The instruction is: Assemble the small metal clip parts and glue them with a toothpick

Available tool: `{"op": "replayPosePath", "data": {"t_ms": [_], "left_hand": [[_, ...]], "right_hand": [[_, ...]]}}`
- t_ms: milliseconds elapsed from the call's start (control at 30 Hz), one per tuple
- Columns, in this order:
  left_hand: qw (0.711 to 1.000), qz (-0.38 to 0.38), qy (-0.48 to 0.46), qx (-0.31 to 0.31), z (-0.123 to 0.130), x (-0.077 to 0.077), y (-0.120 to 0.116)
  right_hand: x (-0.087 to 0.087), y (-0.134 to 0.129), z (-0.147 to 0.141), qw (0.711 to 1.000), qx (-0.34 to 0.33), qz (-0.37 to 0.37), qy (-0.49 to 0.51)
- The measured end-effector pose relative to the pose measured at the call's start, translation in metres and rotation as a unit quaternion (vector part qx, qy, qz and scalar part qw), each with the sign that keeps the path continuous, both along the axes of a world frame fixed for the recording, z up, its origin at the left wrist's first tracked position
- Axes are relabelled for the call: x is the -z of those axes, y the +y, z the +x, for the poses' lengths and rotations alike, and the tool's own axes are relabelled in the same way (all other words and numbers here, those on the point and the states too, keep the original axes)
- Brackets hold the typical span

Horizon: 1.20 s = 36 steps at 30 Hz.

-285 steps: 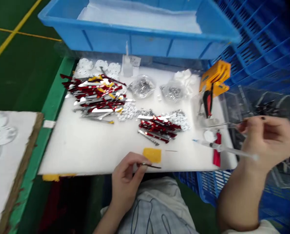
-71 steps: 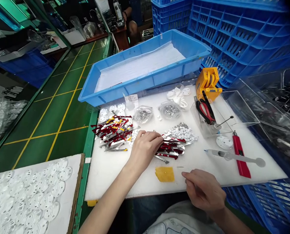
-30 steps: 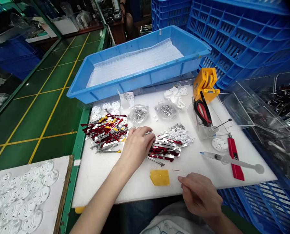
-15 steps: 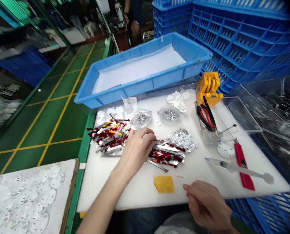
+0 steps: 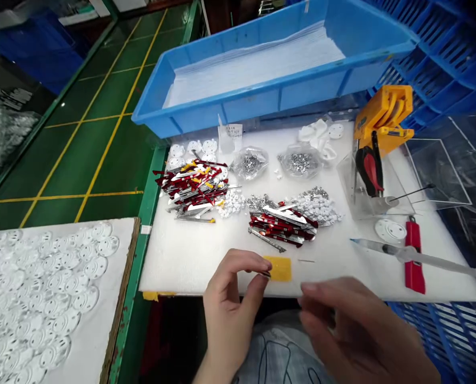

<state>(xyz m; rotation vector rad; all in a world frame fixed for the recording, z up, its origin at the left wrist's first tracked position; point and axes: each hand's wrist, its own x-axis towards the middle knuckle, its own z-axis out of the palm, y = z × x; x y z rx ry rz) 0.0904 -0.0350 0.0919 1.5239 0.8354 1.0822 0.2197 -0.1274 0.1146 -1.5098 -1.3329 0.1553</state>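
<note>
My left hand (image 5: 238, 304) is above the table's front edge, thumb and forefinger pinched on a small dark metallic piece (image 5: 265, 274); most of it is hidden by the fingertips. Just behind those fingertips a yellow rectangle (image 5: 281, 269) lies on the white foam board (image 5: 206, 250). My right hand (image 5: 353, 320) is to the right, blurred, its fingers bent toward my left hand; whether anything is between them I cannot make out. A thin pin-like piece (image 5: 306, 261) lies beyond it. Farther back are two heaps of slim red and silver parts, one left (image 5: 198, 184), one in the middle (image 5: 281, 224).
Small white pieces (image 5: 317, 208) and two clear bags of metal bits (image 5: 250, 162) sit behind. Rightward are a syringe (image 5: 385, 248), a red cutter (image 5: 413, 256), pliers (image 5: 369, 170) and a yellow dispenser (image 5: 384, 120). A blue tray (image 5: 241, 106) borders the back; white discs (image 5: 57, 288) cover a left board.
My left hand has drawn back from the middle heap toward the front edge, a small piece now in its pinch. My right hand has come closer to the camera. The view has tilted down.
</note>
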Motion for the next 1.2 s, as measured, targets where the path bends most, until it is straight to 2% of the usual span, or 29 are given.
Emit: {"op": "replayPosePath", "data": {"t_ms": [200,400,600,767,933,1200], "left_hand": [[0.999,0.015,0.000,0.041,-0.009,0.001,-0.010],[0.997,0.055,0.013,0.043,-0.009,0.006,-0.013],[0.993,0.106,0.033,0.029,-0.011,0.004,-0.014],[0.989,0.144,0.027,0.031,-0.011,0.002,-0.013],[0.989,0.140,0.028,0.027,-0.011,0.000,-0.013],[0.989,0.141,0.035,0.030,-0.013,-0.001,-0.014]], "right_hand": [[0.009,0.021,-0.007,0.994,-0.059,-0.011,0.093],[0.012,0.019,-0.006,0.988,-0.063,-0.018,0.138],[0.012,0.017,-0.003,0.984,-0.070,-0.018,0.161],[0.012,0.014,-0.002,0.971,-0.086,-0.029,0.223],[0.011,0.012,-0.001,0.961,-0.076,-0.024,0.265],[0.009,0.012,0.000,0.960,-0.072,-0.023,0.269]]}}
